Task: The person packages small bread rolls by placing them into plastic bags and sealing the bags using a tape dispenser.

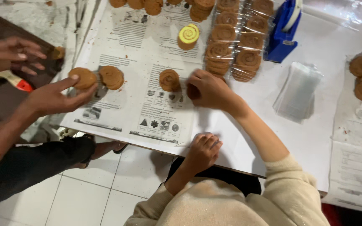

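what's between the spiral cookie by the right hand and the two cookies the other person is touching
In the head view, only bare printed newspaper lies between the spiral cookie and the two cookies.
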